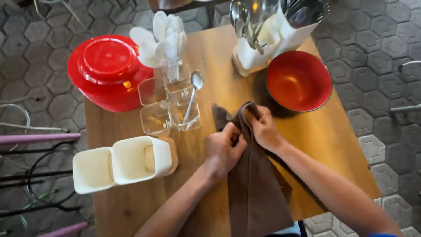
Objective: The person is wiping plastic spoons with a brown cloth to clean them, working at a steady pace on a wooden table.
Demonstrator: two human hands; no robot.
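I am holding a brown cloth (254,184) in both hands over the wooden table (210,48). My left hand (223,149) is clenching a bunched fold of the cloth near its top, and my right hand (263,127) is gripping the upper edge just beside it, fingers curled into the fabric. Something may be wrapped inside the folds, but I cannot tell, since the cloth is covering it. The rest of the cloth is hanging down toward me, over the table's near edge.

Beyond the cloth and to its right, a red bowl (299,81) is sitting, and behind that a white holder (280,39) is carrying metal cutlery. To the left of the cloth, a clear divided holder (169,103) is keeping one metal spoon (193,96) and white plastic spoons (164,37). Further left, a red lidded container (107,72) is standing, and nearer me two empty white tubs (120,162) are lying on their sides.
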